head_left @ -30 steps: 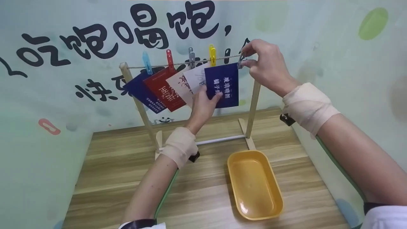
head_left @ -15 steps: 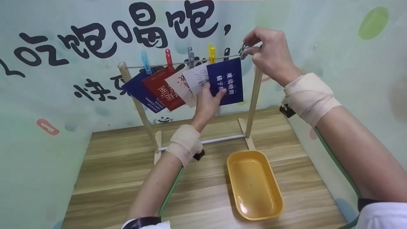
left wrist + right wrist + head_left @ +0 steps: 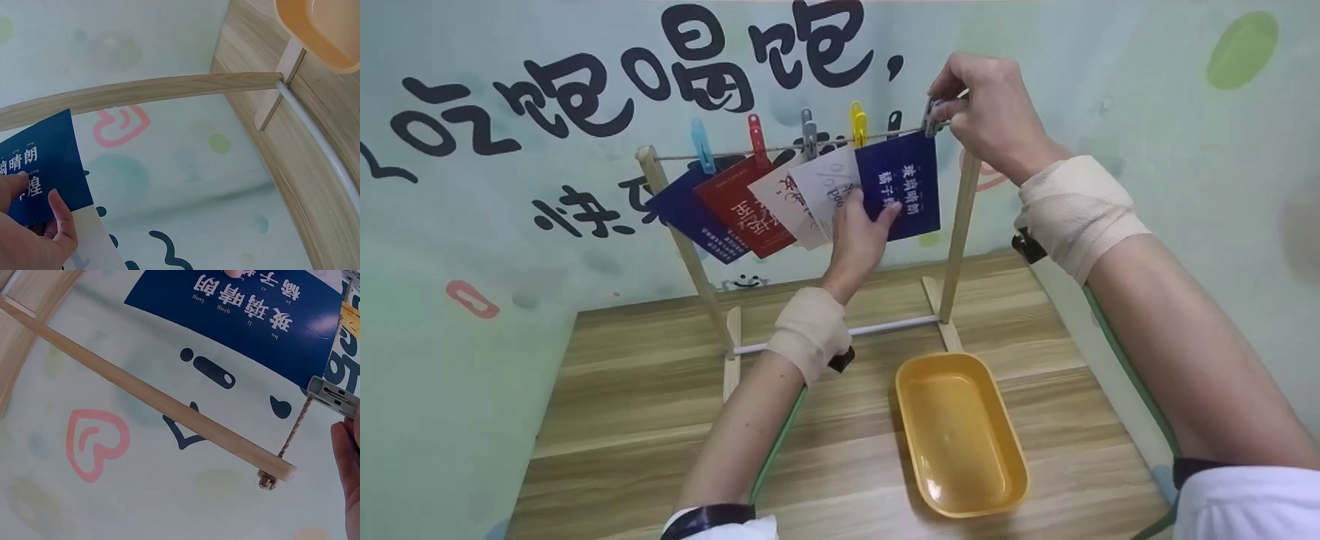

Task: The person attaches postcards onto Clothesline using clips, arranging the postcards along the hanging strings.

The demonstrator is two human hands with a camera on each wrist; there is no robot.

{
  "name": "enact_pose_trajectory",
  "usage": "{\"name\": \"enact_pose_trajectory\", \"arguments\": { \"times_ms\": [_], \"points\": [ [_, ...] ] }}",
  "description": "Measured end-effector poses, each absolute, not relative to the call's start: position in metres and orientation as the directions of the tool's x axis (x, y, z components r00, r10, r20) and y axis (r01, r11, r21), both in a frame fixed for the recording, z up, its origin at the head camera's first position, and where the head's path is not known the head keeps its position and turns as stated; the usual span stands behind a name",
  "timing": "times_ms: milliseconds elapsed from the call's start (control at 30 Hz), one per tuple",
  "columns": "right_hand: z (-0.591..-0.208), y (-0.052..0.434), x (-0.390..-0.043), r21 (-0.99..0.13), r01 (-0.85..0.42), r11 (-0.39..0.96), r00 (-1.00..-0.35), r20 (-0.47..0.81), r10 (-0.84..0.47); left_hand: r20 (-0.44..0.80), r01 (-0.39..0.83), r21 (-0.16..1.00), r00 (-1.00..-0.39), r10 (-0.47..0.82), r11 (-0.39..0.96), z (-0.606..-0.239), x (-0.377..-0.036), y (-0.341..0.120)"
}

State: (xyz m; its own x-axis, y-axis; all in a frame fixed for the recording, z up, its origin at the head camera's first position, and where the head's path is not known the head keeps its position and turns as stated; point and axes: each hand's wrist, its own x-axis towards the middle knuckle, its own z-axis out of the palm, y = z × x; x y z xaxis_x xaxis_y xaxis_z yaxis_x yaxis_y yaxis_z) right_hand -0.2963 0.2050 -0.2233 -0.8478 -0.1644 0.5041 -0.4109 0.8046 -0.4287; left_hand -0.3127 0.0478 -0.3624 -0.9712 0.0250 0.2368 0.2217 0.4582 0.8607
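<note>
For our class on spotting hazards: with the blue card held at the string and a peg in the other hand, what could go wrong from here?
1. The left hand pinches only the blue card by its lower edge; it may tilt or slip.
2. The right hand works the grey peg at the string's end, so tugging might tip the wooden rack.

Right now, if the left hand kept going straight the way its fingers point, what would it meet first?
The left hand already pinches the dark blue card. Pushed on up its face, it would probably reach the string first, though depth is unclear.
</note>
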Motion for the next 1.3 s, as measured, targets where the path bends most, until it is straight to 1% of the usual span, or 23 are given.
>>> {"name": "enact_pose_trajectory", "arguments": {
  "times_ms": [200,500,700,867,967,1100,1300],
  "points": [
    [-0.221,0.207,-0.298,-0.46,-0.368,0.808,-0.878,0.458,-0.14,0.234,0.216,0.873,-0.972,0.013,0.437,-0.361,-0.314,0.052],
    [-0.219,0.206,-0.299,-0.453,-0.333,0.827,-0.895,0.428,-0.126,0.259,0.253,0.88,-0.965,0.039,0.402,-0.362,-0.314,0.057],
    [-0.224,0.203,-0.3,-0.452,-0.332,0.828,-0.904,0.404,-0.142,0.274,0.266,0.873,-0.961,0.039,0.409,-0.364,-0.312,0.056],
    [-0.229,0.204,-0.302,-0.482,-0.323,0.814,-0.919,0.366,-0.148,0.267,0.258,0.863,-0.963,0.041,0.435,-0.366,-0.309,0.056],
    [-0.233,0.204,-0.303,-0.484,-0.335,0.809,-0.913,0.379,-0.151,0.26,0.258,0.857,-0.964,0.059,0.446,-0.373,-0.305,0.057],
    [-0.238,0.205,-0.304,-0.474,-0.353,0.807,-0.896,0.42,-0.146,0.242,0.251,0.841,-0.967,0.081,0.48,-0.392,-0.295,0.059],
    [-0.244,0.206,-0.303,-0.517,-0.333,0.788,-0.899,0.427,-0.099,0.143,0.188,0.841,-0.982,0.128,0.507,-0.426,-0.278,0.05]
  ]
}}
